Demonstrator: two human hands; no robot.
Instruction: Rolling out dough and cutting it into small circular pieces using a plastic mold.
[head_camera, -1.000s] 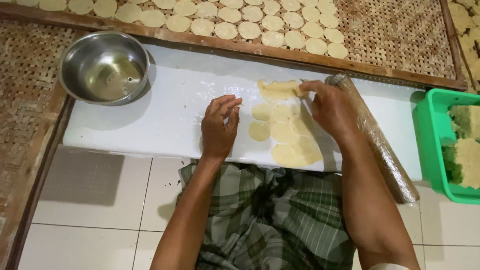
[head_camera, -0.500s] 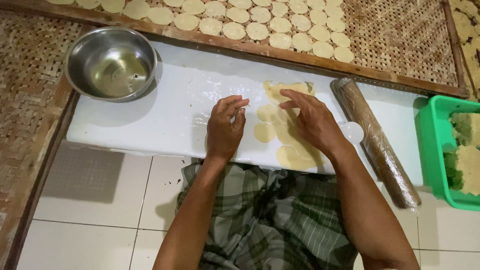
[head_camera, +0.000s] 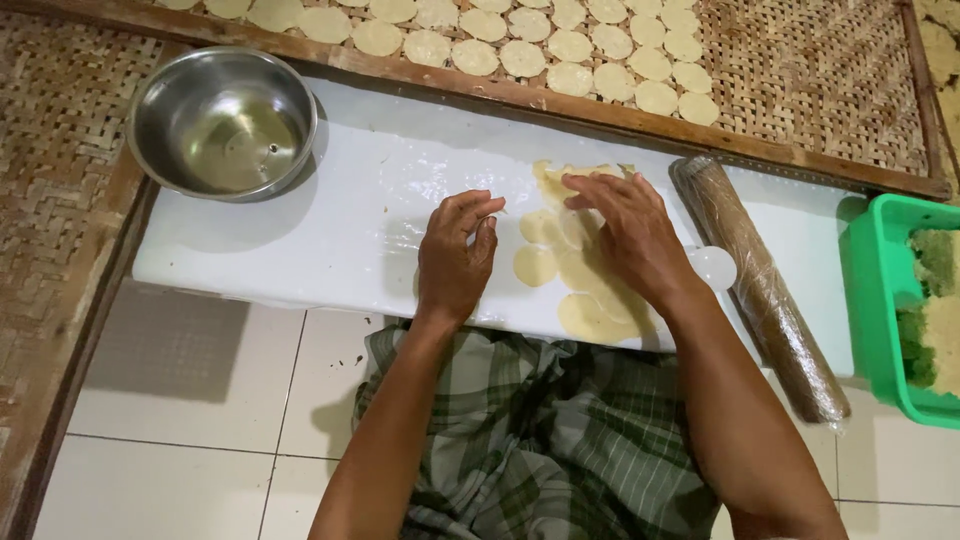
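**A:** Head view: both hands are down on the white surface (head_camera: 300, 240). Right hand (head_camera: 625, 235) lies flat, fingers spread, on the sheet of cut dough (head_camera: 590, 315).

**B:** And the left hand (head_camera: 455, 260)?

**A:** Fingers curled loosely, holding nothing, just left of the dough rounds (head_camera: 535, 265). Rolling pin (head_camera: 760, 285) lies to the right, steel bowl (head_camera: 222, 122) far left

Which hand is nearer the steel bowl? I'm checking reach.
Left. The left hand lies on the white board, right of the steel bowl; the right hand rests farther right, on the dough rounds.
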